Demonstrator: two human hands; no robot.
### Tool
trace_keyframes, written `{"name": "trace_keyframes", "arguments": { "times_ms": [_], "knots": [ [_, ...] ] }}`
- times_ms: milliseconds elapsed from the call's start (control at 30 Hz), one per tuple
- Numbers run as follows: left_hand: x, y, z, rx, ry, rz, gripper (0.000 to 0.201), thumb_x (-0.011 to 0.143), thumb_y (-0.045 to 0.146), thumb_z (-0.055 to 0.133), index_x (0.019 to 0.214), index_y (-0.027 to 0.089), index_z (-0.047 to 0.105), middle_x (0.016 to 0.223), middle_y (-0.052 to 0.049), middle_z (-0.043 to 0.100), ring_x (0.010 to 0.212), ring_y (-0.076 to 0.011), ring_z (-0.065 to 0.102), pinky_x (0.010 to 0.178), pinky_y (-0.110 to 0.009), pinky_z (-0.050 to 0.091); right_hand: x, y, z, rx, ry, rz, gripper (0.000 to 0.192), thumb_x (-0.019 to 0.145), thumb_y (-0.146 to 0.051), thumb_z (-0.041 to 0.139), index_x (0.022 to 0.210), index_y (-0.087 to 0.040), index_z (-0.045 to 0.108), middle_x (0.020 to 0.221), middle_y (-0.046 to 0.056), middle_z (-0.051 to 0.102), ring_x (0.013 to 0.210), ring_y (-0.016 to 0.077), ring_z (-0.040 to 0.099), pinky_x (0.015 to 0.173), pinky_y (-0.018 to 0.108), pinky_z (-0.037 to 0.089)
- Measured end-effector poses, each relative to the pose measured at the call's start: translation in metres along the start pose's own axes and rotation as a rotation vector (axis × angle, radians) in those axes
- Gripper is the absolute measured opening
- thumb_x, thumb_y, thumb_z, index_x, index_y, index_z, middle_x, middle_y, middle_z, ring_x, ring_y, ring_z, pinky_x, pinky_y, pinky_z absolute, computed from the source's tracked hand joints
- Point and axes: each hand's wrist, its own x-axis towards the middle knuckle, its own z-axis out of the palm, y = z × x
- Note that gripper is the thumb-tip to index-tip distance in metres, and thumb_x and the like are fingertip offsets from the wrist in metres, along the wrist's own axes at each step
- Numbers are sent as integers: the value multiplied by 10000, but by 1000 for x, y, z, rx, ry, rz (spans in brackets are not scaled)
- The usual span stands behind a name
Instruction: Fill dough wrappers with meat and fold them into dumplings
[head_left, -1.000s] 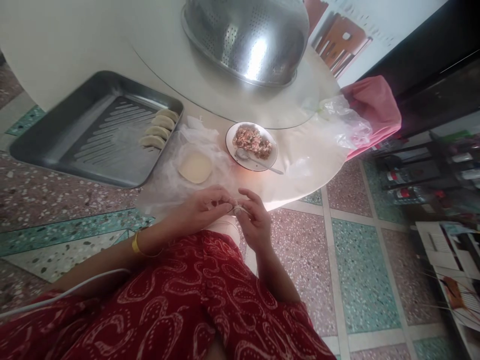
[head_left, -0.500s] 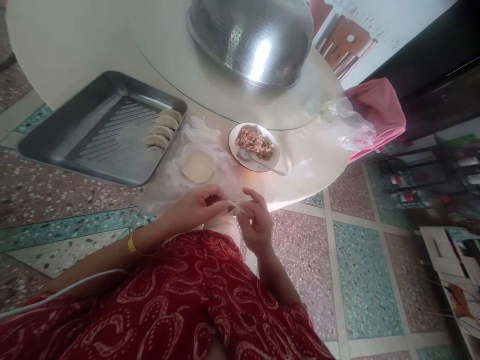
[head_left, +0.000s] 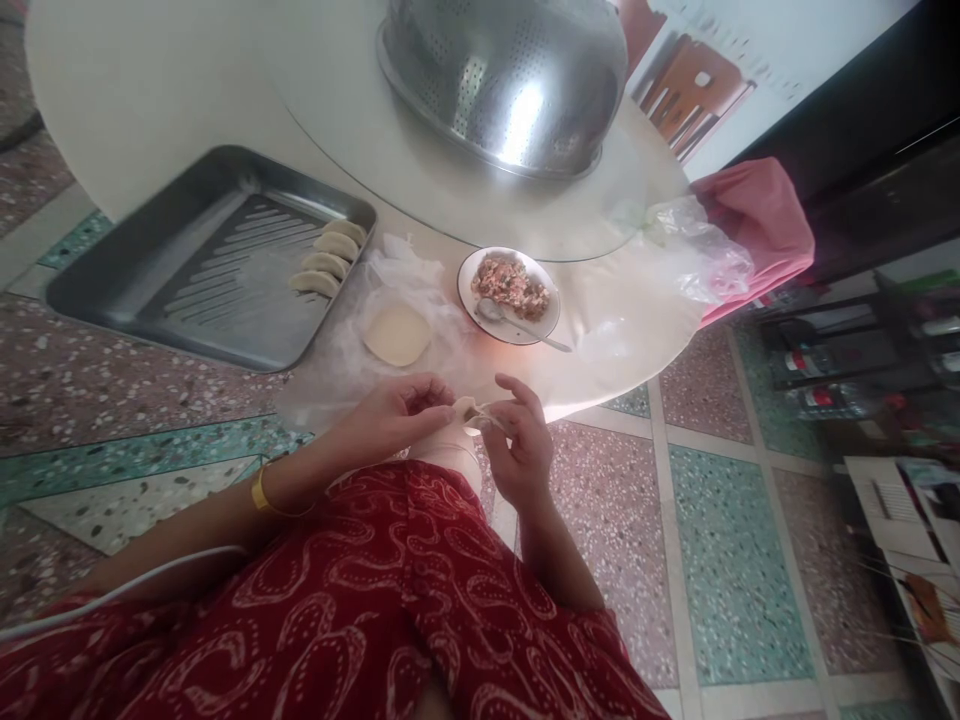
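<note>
A half-folded dumpling is held between my two hands in front of my lap, with filling showing at its open edge. My right hand pinches its right side, forefinger raised. On the other side, my left hand is closed, thumb and fingertips at the dumpling's left end. Just beyond the hands, a round dough wrapper lies on a crumpled, translucent plastic sheet. Behind the right hand sits a white bowl of minced filling, a metal spoon resting in it.
A dark baking tray at left holds several folded dumplings along its right side. An upturned metal colander stands on the glass turntable. A clear plastic bag and pink cloth are at the table's right edge.
My right hand has moved slightly right with the dumpling, and more of its open edge shows beside my left fingertips. The wrapper, bowl and tray stay put.
</note>
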Motion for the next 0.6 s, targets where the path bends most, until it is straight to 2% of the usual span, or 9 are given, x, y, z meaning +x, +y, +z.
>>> {"name": "trace_keyframes", "arguments": {
  "times_ms": [200,333,467,600],
  "knots": [
    [-1,-8,2,41,-2,-1,279,842,421,602,757,156,579,694,30,522,655,-99,481,611,-233,395,-2,0,1,-30,-19,-5,188,899,-182,560,1063,-220,644,1265,109,596,986,177,675,802,342,600],
    [-4,-5,4,10,3,2,257,849,403,604,775,157,591,707,27,541,663,-99,492,623,-236,402,-3,1,2,6,-38,6,181,907,-170,553,1037,-231,663,1283,98,583,856,139,680,766,331,600],
    [-6,-1,5,14,23,1,215,843,355,596,766,155,593,713,21,552,673,-101,497,626,-235,408,-4,3,0,54,-59,23,158,911,-177,549,1003,-239,661,1289,91,570,853,139,671,770,345,600],
    [-7,-3,3,63,66,10,134,837,291,572,796,165,592,730,23,564,676,-102,509,625,-235,415,-4,2,-1,88,-149,-44,181,903,-152,546,1026,-246,640,1334,87,522,888,138,659,817,358,597]
  ]
}}
